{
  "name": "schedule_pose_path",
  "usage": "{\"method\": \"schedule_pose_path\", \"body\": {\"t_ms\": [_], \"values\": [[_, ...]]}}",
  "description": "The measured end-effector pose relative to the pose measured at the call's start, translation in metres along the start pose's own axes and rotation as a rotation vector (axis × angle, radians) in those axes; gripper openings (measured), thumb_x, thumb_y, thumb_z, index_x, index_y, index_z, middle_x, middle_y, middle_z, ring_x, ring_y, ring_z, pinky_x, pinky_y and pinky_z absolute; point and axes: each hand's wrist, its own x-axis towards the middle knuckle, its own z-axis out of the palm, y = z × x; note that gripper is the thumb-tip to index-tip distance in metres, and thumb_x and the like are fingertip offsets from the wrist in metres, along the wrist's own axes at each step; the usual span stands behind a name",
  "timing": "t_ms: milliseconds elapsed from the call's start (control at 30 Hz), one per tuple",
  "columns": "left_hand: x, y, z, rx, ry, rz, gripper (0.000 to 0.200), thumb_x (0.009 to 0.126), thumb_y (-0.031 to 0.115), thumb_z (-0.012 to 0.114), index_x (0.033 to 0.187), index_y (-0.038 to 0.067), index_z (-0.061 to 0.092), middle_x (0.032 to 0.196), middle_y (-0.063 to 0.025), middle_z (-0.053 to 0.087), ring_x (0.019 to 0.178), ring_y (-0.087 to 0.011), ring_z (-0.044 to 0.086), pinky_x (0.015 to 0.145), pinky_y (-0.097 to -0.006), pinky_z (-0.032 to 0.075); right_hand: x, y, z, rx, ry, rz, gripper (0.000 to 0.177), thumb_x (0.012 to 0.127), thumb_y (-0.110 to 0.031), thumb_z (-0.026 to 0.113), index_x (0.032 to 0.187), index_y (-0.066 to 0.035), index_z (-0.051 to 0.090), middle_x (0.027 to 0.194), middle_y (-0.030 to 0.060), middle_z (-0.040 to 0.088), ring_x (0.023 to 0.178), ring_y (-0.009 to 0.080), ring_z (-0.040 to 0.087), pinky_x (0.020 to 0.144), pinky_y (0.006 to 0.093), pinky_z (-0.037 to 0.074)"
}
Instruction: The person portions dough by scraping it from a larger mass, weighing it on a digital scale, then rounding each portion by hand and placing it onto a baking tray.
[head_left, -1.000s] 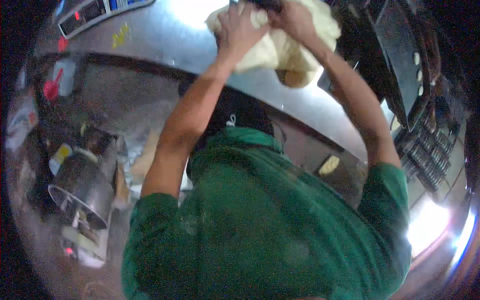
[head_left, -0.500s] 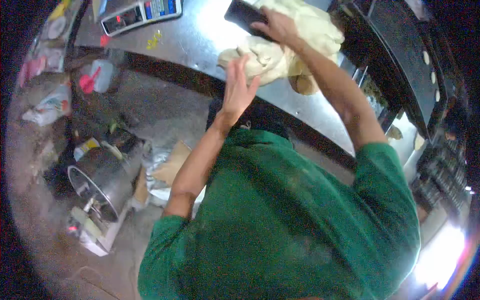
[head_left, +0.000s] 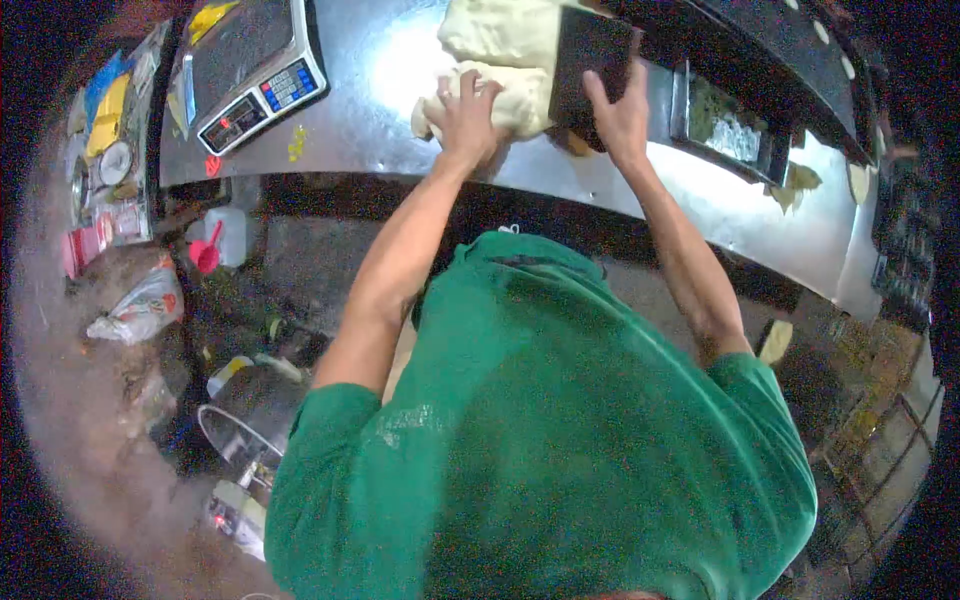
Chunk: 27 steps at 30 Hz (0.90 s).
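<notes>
On the metal worktable [head_left: 350,130] lie pale dough pieces: a near lump [head_left: 515,98] and a larger mass [head_left: 500,32] behind it. My left hand [head_left: 467,120] presses on the near lump with its fingers spread. My right hand [head_left: 622,115] grips the right edge of a dark rectangular dough scraper [head_left: 590,62], thumb on the near face. The scraper stands against the right side of the dough and hides part of it. A small brownish piece shows partly below the scraper.
A digital scale [head_left: 270,95] stands at the left of the table. At the right is a metal tray [head_left: 725,130] with greenish contents. A dark ledge [head_left: 770,60] runs along the far right. On the floor at left are a white sack [head_left: 145,305] and a steel mixer bowl [head_left: 235,435].
The scraper has moved from behind the dough to its right side and turned. My left hand has come down onto the near lump. The whole view has shifted and turned.
</notes>
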Motion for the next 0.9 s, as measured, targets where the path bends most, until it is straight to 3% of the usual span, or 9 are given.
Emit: {"method": "schedule_pose_path", "body": {"t_ms": [33,133,200,333,467,600,733,833,900], "values": [[-0.003,0.004,-0.007,0.035,0.025,-0.02,0.051,0.07,0.011,0.081,0.118,0.019,0.066,0.135,-0.0114,0.048,0.135,-0.0525,0.03,0.113,-0.0635,0.029,-0.012,-0.006,0.006,-0.057,-0.057,-0.052,0.057,0.089,-0.034,0.072,0.127,-0.001,0.047,0.101,0.0268,0.07,0.091,0.0429,0.069,0.078,0.0492,0.054],[-0.02,-0.015,-0.001,0.033,-0.044,0.017,0.047,0.07,0.012,0.08,0.115,0.017,0.068,0.13,-0.013,0.052,0.133,-0.0492,0.036,0.113,-0.0636,0.03,-0.042,0.021,0.055,-0.372,-0.369,0.126,0.056,0.09,-0.035,0.067,0.129,-0.002,0.046,0.088,0.0278,0.07,0.081,0.0463,0.069,0.071,0.0551,0.054],[-0.046,-0.011,0.001,-0.054,0.044,-0.01,0.041,0.07,0.012,0.08,0.111,0.014,0.071,0.128,-0.0109,0.055,0.127,-0.0461,0.044,0.108,-0.0645,0.034,-0.045,0.019,0.071,-0.401,-0.311,-0.021,0.052,0.089,-0.032,0.067,0.126,-0.002,0.046,0.082,0.0278,0.069,0.077,0.0451,0.069,0.068,0.0559,0.054],[-0.068,0.001,-0.035,-0.233,-0.004,-0.111,0.044,0.068,0.011,0.08,0.11,0.007,0.068,0.116,-0.0136,0.06,0.111,-0.0408,0.053,0.096,-0.0522,0.043,-0.039,0.009,0.116,-0.533,-0.448,-0.079,0.048,0.088,-0.026,0.065,0.124,-0.002,0.046,0.077,0.0266,0.068,0.071,0.0453,0.068,0.065,0.0571,0.054],[-0.057,-0.033,-0.079,-0.484,0.091,-0.108,0.042,0.068,0.012,0.078,0.107,0.001,0.065,0.105,-0.0171,0.062,0.101,-0.0385,0.057,0.092,-0.044,0.045,-0.013,0.027,0.137,-0.408,-0.491,-0.038,0.061,0.088,-0.03,0.068,0.135,-0.002,0.042,0.09,0.0286,0.069,0.084,0.0462,0.068,0.076,0.0573,0.053],[-0.029,-0.061,-0.199,-0.622,0.24,-0.182,0.04,0.07,0.01,0.07,0.109,-0.001,0.064,0.107,-0.0172,0.062,0.115,-0.0292,0.057,0.097,-0.042,0.047,-0.006,0.026,0.142,-0.32,-0.54,0.079,0.072,0.087,-0.039,0.071,0.145,-0.01,0.041,0.113,0.0238,0.069,0.103,0.0431,0.066,0.088,0.0502,0.052],[0.008,-0.12,-0.306,-0.468,0.509,-0.05,0.039,0.068,0.003,0.065,0.107,0.004,0.066,0.116,-0.0113,0.063,0.111,-0.0259,0.06,0.1,-0.0352,0.047,-0.007,0.013,0.143,-0.292,-0.471,0.097,0.066,0.086,-0.038,0.076,0.136,-0.003,0.049,0.112,0.0231,0.07,0.104,0.0401,0.067,0.089,0.0471,0.052],[0.044,-0.187,-0.344,-0.306,0.675,-0.019,0.032,0.071,0.003,0.066,0.104,0.006,0.066,0.111,-0.0104,0.066,0.11,-0.0264,0.062,0.098,-0.036,0.048,-0.003,0.004,0.142,-0.243,-0.478,0.155,0.068,0.084,-0.041,0.077,0.136,-0.006,0.051,0.111,0.0214,0.07,0.103,0.0393,0.067,0.089,0.047,0.052],[0.074,-0.245,-0.345,-0.269,0.662,-0.06,0.033,0.071,0.002,0.068,0.103,0.008,0.067,0.109,-0.0106,0.067,0.108,-0.0279,0.063,0.097,-0.0361,0.049,-0.003,0.014,0.146,-0.307,-0.426,0.153,0.058,0.084,-0.04,0.078,0.122,-0.002,0.057,0.109,0.0212,0.071,0.099,0.0365,0.068,0.087,0.0457,0.052]]}}
